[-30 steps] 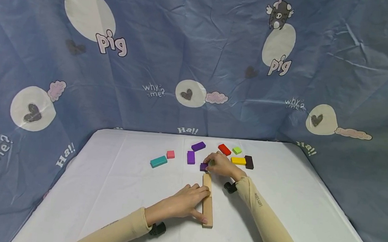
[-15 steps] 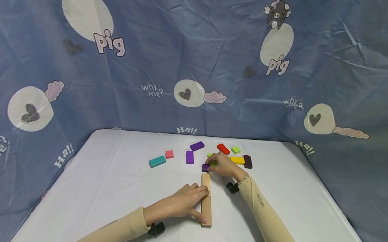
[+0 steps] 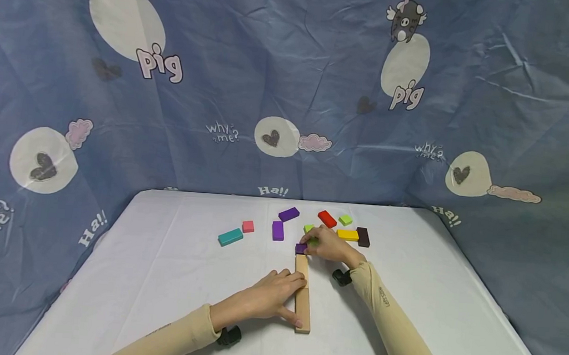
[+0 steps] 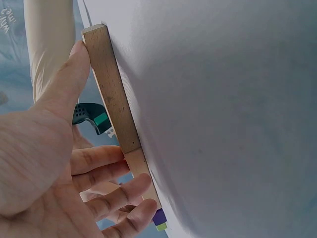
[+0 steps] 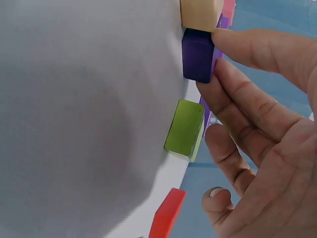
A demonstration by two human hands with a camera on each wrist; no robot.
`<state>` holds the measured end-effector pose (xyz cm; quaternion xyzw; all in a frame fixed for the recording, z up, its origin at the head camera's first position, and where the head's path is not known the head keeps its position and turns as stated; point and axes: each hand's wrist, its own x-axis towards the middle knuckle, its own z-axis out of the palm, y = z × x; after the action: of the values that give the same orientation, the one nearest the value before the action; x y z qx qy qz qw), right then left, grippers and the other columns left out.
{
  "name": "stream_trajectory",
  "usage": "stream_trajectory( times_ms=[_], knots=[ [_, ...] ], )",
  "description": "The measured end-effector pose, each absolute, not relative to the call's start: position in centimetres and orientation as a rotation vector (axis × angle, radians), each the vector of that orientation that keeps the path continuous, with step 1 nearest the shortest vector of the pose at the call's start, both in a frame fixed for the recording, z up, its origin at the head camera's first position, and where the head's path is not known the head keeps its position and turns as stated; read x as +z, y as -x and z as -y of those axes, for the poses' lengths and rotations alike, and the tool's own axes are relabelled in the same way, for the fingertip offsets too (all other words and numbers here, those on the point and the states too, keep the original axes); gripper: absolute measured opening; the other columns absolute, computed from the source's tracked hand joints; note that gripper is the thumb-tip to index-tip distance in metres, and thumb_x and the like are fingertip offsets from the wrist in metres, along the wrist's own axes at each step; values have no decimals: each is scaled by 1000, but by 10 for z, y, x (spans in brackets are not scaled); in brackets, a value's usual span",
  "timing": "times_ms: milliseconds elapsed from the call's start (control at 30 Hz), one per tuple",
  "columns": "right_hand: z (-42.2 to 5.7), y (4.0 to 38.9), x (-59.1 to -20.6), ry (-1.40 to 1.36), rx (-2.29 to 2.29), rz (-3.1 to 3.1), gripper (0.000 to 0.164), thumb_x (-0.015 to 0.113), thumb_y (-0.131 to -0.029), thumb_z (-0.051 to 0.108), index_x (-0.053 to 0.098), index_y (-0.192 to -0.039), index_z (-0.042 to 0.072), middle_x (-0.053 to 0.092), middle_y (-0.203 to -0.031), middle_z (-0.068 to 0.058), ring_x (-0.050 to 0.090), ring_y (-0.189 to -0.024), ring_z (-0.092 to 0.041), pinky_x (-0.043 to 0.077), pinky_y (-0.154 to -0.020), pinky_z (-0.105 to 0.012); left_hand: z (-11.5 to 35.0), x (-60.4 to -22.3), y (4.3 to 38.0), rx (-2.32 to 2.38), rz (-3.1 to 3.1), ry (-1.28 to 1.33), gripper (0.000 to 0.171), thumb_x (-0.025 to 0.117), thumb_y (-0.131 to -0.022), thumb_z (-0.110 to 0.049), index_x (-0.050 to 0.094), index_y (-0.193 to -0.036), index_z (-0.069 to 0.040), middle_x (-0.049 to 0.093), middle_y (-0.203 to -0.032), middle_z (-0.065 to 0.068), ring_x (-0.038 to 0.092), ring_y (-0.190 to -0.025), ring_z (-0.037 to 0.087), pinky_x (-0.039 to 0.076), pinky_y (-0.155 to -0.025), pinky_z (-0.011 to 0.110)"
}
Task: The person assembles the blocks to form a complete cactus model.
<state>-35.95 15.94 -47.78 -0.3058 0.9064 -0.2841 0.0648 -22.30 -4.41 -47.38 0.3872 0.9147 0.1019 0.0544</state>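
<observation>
Two plain wooden blocks lie end to end in a line: the near wooden block (image 3: 304,308) and the far wooden block (image 3: 301,263). My left hand (image 3: 275,295) rests along them, thumb at the near block's front end and fingertips around the joint, fingers spread in the left wrist view. At the line's far end sits a small dark purple block (image 5: 198,55), its end against the far wooden block. My right hand (image 3: 330,244) pinches it between thumb and fingers. Just beyond lies a lime green block (image 5: 184,128), partly covered by the right hand in the head view.
Loose blocks lie further back: teal (image 3: 231,237), pink (image 3: 248,226), purple (image 3: 278,230), dark violet (image 3: 289,214), red (image 3: 327,219), small lime (image 3: 345,219), yellow (image 3: 347,235) and dark brown (image 3: 363,237). The white tabletop (image 3: 167,268) meets a blue patterned cloth (image 3: 221,83) behind.
My right hand has brought the dark purple block slightly nearer, up against the far wooden block. The lime green block has come into sight beside that hand. My left hand keeps its place.
</observation>
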Motion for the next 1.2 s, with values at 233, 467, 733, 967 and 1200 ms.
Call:
stream_trajectory(
  times_ms=[233, 467, 733, 967, 1200],
  knots=[
    [-158, 354, -476, 796, -902, -2701, 20, 75, -83, 20, 72, -103, 19, 68, -103, 3, 52, -96, -18, 42, -86, -36, 44, -473, 223, 305, -2778, -1170, 89, 66, -71, -69, 49, -138, -13, 50, -138, -5, 50, -115, 14, 45, -94, 45],
    [-157, 352, -477, 795, -918, -2679, 20, 73, -84, 17, 70, -104, 16, 68, -102, 3, 56, -93, -13, 46, -83, -32, 44, -475, 223, 310, -2779, -1169, 90, 66, -70, -70, 49, -138, -14, 50, -137, -5, 50, -115, 13, 45, -93, 43],
    [-157, 351, -478, 826, -915, -2682, 22, 73, -84, 15, 70, -106, 12, 68, -101, 2, 58, -94, -12, 48, -88, -35, 44, -475, 223, 328, -2775, -1168, 89, 67, -70, -69, 50, -137, -13, 50, -136, -6, 50, -113, 13, 45, -92, 41],
    [-158, 350, -480, 862, -935, -2696, 22, 73, -84, 16, 69, -106, 12, 67, -102, 2, 57, -96, -14, 47, -89, -36, 44, -475, 223, 336, -2770, -1165, 89, 67, -70, -68, 49, -138, -13, 50, -137, -6, 49, -114, 13, 45, -94, 44],
    [-167, 349, -476, 900, -1063, -2715, 22, 71, -85, 15, 67, -105, 5, 66, -105, -4, 56, -93, -21, 46, -84, -35, 44, -476, 223, 326, -2774, -1162, 89, 66, -70, -69, 49, -139, -14, 49, -137, -6, 49, -115, 13, 45, -96, 46]
  ],
)
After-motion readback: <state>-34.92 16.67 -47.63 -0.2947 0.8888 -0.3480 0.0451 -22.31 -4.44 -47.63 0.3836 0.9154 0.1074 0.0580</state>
